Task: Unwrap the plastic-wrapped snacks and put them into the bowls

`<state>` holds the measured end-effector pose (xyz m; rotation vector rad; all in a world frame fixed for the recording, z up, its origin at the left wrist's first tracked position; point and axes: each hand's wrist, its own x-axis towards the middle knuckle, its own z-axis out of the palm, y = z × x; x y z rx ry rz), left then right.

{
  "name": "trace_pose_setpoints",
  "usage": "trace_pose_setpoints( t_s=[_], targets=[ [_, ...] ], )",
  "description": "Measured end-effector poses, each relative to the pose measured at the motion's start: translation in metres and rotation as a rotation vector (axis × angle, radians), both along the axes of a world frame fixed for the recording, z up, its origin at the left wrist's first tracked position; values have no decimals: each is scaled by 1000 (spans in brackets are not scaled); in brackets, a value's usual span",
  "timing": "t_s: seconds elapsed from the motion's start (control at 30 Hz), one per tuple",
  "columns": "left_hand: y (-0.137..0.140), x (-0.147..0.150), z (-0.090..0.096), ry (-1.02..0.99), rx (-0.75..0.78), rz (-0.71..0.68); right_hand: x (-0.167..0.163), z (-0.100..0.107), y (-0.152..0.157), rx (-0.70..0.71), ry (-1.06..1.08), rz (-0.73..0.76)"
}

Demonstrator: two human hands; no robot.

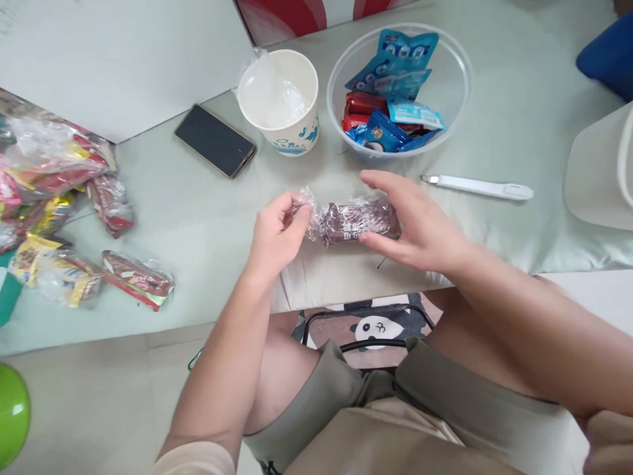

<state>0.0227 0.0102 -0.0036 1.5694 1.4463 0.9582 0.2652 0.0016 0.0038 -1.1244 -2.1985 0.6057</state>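
A brown snack packet [346, 223] with white lettering, covered in clear plastic film, lies at the near edge of the table. My left hand [281, 227] pinches the crumpled clear film [312, 214] at the packet's left end, thumb against fingers. Over the packet's right end, my right hand [415, 221] has its thumb and fingers spread apart, one on each side of it. Whether the right fingertips press on the packet I cannot tell. Beyond the hands stand a paper cup [287, 125] with film inside and a clear plastic bowl [459, 99] of blue and red packets.
A white utility knife [484, 187] lies right of my right hand. A phone [215, 140] rests left of the cup. Several film-wrapped snacks [54, 165] are heaped at the left, with one wrapped snack [138, 277] nearer. A white bin [596, 171] stands at the right edge.
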Motion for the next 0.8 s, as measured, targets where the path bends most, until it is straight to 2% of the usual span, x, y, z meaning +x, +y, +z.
trace_pose_setpoints(
  t_s=[0.07,0.17,0.33,0.47,0.57,0.63,0.7,0.73,0.8],
  targets=[
    [2,-9,0,21,-9,12,-6,1,6,-102,2,-28],
    [4,-25,0,66,-15,85,-1,3,7,-239,37,-188],
    [6,-47,-5,115,-59,203,23,4,0,-272,321,-402],
    [3,-61,-12,236,-102,276,39,9,0,-261,264,-517],
    [2,-67,-13,368,-6,320,41,8,0,-206,305,-650],
    [4,-67,-12,392,111,302,38,4,0,-220,414,-611],
    [7,-64,-11,385,177,212,31,0,0,-278,438,-460],
    [9,-62,-10,377,173,150,27,-1,0,-313,384,-404],
    [12,-59,-11,366,112,63,20,1,1,-378,197,-389]
  ],
)
